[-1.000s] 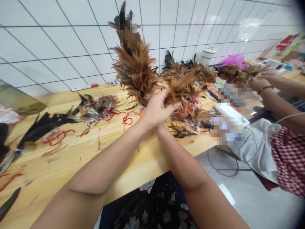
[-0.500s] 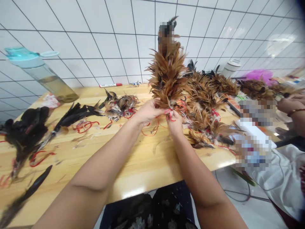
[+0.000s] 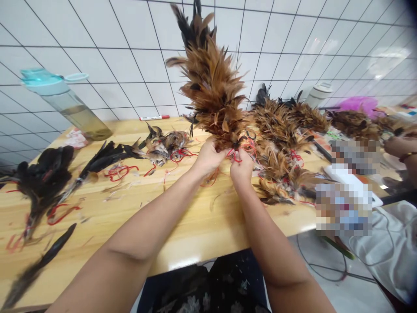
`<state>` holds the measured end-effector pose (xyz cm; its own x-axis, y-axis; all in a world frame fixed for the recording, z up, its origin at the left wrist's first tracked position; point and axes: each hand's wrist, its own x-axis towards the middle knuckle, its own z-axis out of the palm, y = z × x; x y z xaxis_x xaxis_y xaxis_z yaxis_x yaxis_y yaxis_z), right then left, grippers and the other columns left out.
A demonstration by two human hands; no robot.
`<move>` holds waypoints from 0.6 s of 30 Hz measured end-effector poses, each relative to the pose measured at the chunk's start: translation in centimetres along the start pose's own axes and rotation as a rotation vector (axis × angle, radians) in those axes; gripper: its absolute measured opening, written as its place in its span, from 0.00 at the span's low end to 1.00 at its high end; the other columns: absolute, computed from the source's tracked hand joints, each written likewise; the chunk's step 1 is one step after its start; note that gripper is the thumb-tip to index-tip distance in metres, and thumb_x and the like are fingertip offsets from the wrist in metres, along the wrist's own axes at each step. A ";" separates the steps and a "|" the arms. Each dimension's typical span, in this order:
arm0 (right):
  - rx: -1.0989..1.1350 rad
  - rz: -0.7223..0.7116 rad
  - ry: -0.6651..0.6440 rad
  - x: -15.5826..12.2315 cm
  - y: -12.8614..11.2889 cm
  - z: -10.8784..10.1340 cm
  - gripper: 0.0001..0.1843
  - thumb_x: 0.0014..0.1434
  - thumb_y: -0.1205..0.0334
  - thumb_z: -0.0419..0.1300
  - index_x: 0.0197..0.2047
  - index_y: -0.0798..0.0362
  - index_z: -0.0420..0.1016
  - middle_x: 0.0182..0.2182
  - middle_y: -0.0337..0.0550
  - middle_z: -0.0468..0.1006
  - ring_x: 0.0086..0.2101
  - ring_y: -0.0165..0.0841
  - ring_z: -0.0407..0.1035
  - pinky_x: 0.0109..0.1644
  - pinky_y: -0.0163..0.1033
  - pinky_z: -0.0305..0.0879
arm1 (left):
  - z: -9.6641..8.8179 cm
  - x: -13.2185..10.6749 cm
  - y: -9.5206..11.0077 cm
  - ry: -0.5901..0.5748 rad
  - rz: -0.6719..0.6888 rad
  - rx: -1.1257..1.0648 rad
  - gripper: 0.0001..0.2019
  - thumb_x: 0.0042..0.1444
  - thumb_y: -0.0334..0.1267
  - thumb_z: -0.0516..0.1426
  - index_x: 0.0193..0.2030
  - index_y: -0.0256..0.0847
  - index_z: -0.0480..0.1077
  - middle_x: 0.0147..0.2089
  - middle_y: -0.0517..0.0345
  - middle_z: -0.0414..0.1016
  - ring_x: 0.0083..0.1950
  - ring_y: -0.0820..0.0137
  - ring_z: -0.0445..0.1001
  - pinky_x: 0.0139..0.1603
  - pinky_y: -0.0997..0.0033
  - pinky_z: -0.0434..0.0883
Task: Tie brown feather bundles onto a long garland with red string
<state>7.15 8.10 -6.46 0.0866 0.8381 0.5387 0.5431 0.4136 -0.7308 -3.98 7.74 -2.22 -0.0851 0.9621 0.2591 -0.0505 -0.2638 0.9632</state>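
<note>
One tall feather bundle (image 3: 216, 93), brown with black plumes at its top, rises from the hands over the bench (image 3: 195, 226), leaning a little to the left. The left hand (image 3: 208, 158) has its grip closed round the bundle's base. Just beside it, the right hand (image 3: 241, 168) curls its grip on red thread (image 3: 233, 154) at that base; feathers and fingers hide exactly how the thread runs. To the right lie more brown feathers (image 3: 278, 124). On the left are a mottled tuft (image 3: 169, 143), a fan of black feathers (image 3: 45, 174) and a single dark feather (image 3: 47, 259). A turquoise-lidded bottle (image 3: 76, 108) and a red-capped marker (image 3: 153, 118) are near the tiled wall (image 3: 130, 65). At the far right is a co-worker's hand (image 3: 401, 147).
</note>
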 end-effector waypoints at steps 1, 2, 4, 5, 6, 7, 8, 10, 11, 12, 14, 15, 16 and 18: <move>-0.011 -0.037 0.002 0.0 0.0 -0.1 0.09 0.58 0.64 0.48 0.26 0.49 0.59 0.23 0.41 0.66 0.29 0.34 0.61 0.37 0.40 0.59 | 0.0 0.0 -0.2 0.033 -0.006 -0.002 0.18 0.34 0.41 0.70 0.31 0.36 0.72 0.33 0.55 0.79 0.37 0.67 0.75 0.43 0.67 0.71; -0.017 -0.067 0.004 0.0 0.0 -0.1 0.10 0.59 0.62 0.47 0.26 0.49 0.60 0.24 0.42 0.66 0.29 0.35 0.62 0.38 0.40 0.60 | 0.1 0.0 -0.3 0.062 -0.010 -0.020 0.18 0.34 0.41 0.70 0.31 0.36 0.72 0.33 0.55 0.79 0.37 0.67 0.75 0.44 0.67 0.71; -0.021 -0.090 0.011 0.0 -0.1 -0.1 0.10 0.60 0.62 0.46 0.27 0.49 0.60 0.24 0.43 0.67 0.30 0.36 0.63 0.38 0.41 0.60 | 0.1 -0.1 -0.5 0.073 -0.015 -0.092 0.19 0.33 0.42 0.70 0.31 0.37 0.72 0.33 0.56 0.78 0.38 0.67 0.74 0.45 0.66 0.71; -0.023 -0.083 0.015 0.0 -0.1 -0.1 0.09 0.59 0.63 0.46 0.27 0.49 0.60 0.24 0.43 0.67 0.29 0.36 0.63 0.38 0.41 0.60 | 0.2 -0.1 -0.5 0.053 -0.017 -0.132 0.20 0.33 0.43 0.70 0.32 0.37 0.71 0.33 0.57 0.78 0.38 0.68 0.74 0.45 0.67 0.71; -0.025 -0.068 0.015 0.0 -0.1 0.0 0.09 0.58 0.64 0.46 0.27 0.49 0.60 0.24 0.42 0.67 0.29 0.36 0.62 0.38 0.41 0.60 | 0.2 -0.2 -0.5 0.028 -0.020 -0.162 0.20 0.33 0.43 0.70 0.32 0.37 0.71 0.32 0.57 0.77 0.37 0.68 0.74 0.44 0.67 0.71; -0.027 -0.051 0.012 -0.1 0.0 0.1 0.08 0.57 0.66 0.46 0.27 0.49 0.60 0.23 0.41 0.67 0.28 0.35 0.62 0.37 0.40 0.60 | 0.2 -0.2 -0.4 0.003 -0.023 -0.175 0.20 0.33 0.44 0.70 0.31 0.37 0.71 0.31 0.58 0.77 0.36 0.69 0.74 0.43 0.68 0.71; -0.029 -0.035 0.007 -0.1 0.1 0.2 0.07 0.55 0.67 0.47 0.26 0.49 0.60 0.23 0.41 0.66 0.28 0.35 0.61 0.37 0.40 0.59 | 0.2 -0.3 -0.4 -0.008 -0.024 -0.179 0.20 0.33 0.44 0.70 0.31 0.37 0.71 0.30 0.59 0.76 0.34 0.70 0.73 0.41 0.69 0.71; -0.028 -0.010 0.003 -0.1 0.2 0.4 0.06 0.52 0.69 0.47 0.26 0.49 0.60 0.22 0.40 0.66 0.28 0.35 0.61 0.36 0.39 0.59 | 0.3 -0.3 -0.6 0.006 -0.022 -0.181 0.19 0.34 0.43 0.70 0.30 0.38 0.70 0.28 0.60 0.74 0.31 0.72 0.70 0.36 0.72 0.69; -0.027 -0.002 0.002 -0.1 0.3 0.4 0.06 0.51 0.69 0.47 0.26 0.49 0.59 0.22 0.40 0.66 0.28 0.35 0.61 0.35 0.39 0.59 | 0.3 -0.3 -0.7 0.018 -0.024 -0.185 0.18 0.35 0.43 0.70 0.30 0.38 0.70 0.28 0.61 0.73 0.30 0.73 0.69 0.34 0.73 0.68; -0.026 0.002 0.001 -0.1 0.3 0.5 0.06 0.51 0.69 0.47 0.26 0.49 0.59 0.22 0.40 0.67 0.28 0.35 0.61 0.35 0.39 0.58 | 0.4 -0.4 -0.8 0.027 -0.028 -0.196 0.18 0.35 0.42 0.69 0.30 0.38 0.69 0.28 0.61 0.73 0.29 0.74 0.69 0.33 0.73 0.67; -0.028 0.001 -0.008 -0.1 0.3 0.6 0.06 0.52 0.68 0.47 0.27 0.49 0.59 0.23 0.42 0.68 0.29 0.36 0.62 0.36 0.39 0.59 | 0.6 -0.4 -1.1 0.039 -0.034 -0.234 0.17 0.37 0.41 0.68 0.31 0.39 0.68 0.29 0.61 0.73 0.29 0.74 0.69 0.31 0.74 0.66; -0.031 -0.003 -0.016 -0.1 0.3 0.6 0.06 0.53 0.67 0.47 0.27 0.48 0.59 0.24 0.42 0.68 0.29 0.36 0.63 0.36 0.40 0.59 | 0.7 -0.5 -1.2 0.043 -0.033 -0.255 0.16 0.38 0.40 0.68 0.31 0.39 0.68 0.29 0.62 0.73 0.29 0.74 0.69 0.31 0.74 0.67; -0.034 -0.010 -0.023 -0.2 0.3 0.6 0.06 0.55 0.66 0.46 0.27 0.48 0.59 0.24 0.43 0.68 0.30 0.37 0.63 0.36 0.40 0.59 | 0.8 -0.6 -1.2 0.050 -0.028 -0.273 0.15 0.38 0.39 0.67 0.32 0.39 0.68 0.30 0.61 0.74 0.30 0.74 0.69 0.32 0.74 0.67; -0.032 -0.029 -0.033 -0.2 0.3 0.5 0.07 0.57 0.63 0.46 0.27 0.48 0.58 0.24 0.43 0.68 0.30 0.37 0.63 0.37 0.40 0.59 | 1.1 -0.7 -1.3 0.076 -0.012 -0.290 0.15 0.39 0.38 0.67 0.32 0.39 0.67 0.32 0.61 0.75 0.32 0.74 0.71 0.36 0.74 0.69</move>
<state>6.86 8.24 -7.00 0.0428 0.8373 0.5451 0.5713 0.4271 -0.7009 -2.81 7.49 -3.53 -0.1569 0.9602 0.2310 -0.3331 -0.2716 0.9029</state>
